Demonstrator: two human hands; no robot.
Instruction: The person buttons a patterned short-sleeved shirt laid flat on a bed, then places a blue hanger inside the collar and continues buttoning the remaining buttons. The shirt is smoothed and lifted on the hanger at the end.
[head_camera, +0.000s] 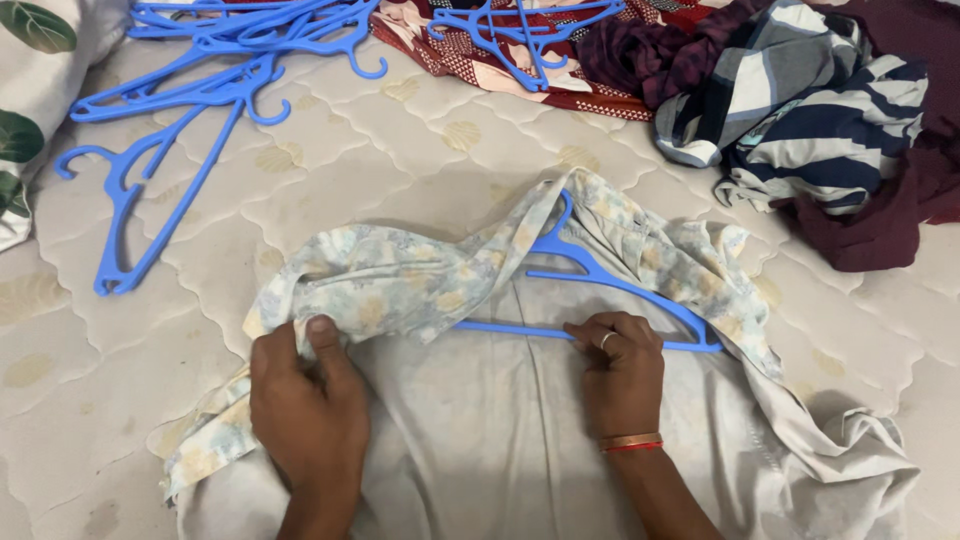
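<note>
On a quilted mattress (400, 150), a pale floral shirt (420, 280) lies spread with a blue hanger (600, 280) inside its collar. The left hand (305, 400) pinches the shirt's left shoulder, thumb and fingers closed on the cloth. The right hand (622, 365) curls its fingers over the hanger's bottom bar. Loose blue hangers (200, 90) and heaped clothes (800, 110) lie beyond.

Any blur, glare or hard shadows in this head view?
Head view: even, soft light, no glare; left hand and right hand sharp on the floral garment and blue hanger; only faint shadows on the mattress.
</note>
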